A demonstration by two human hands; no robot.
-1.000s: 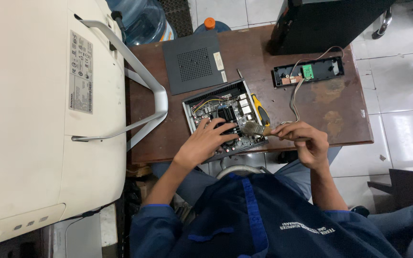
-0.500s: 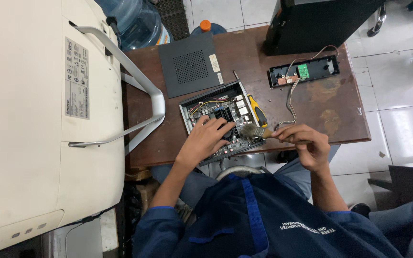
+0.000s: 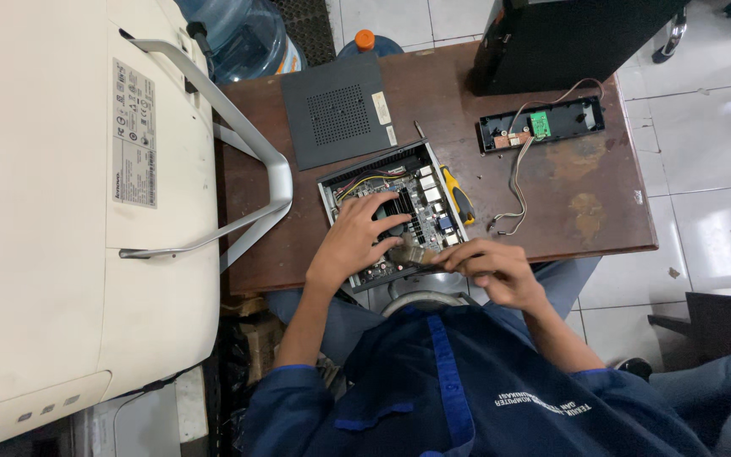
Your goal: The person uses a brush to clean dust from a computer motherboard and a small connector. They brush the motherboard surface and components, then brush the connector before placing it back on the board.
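Observation:
An opened small computer case (image 3: 340,182) with its green circuit board (image 3: 429,203) exposed lies near the front edge of a brown wooden table (image 3: 568,186). My left hand (image 3: 357,237) rests flat on the board, fingers spread over its dark middle part. My right hand (image 3: 488,271) grips a small paintbrush (image 3: 408,251) whose bristles touch the board's front edge, just right of my left fingers. A yellow-and-black screwdriver (image 3: 460,199) lies against the case's right side.
A grey perforated cover plate (image 3: 338,110) lies behind the case. A narrow black panel with a small green board (image 3: 543,125) and trailing wires sits at the right. A black computer tower (image 3: 568,38) stands at the back. A large white monitor (image 3: 61,211) lies face down on the left.
My right hand has moved left and toward me with the brush, from the case's right side to its front edge. My left hand stays on the board.

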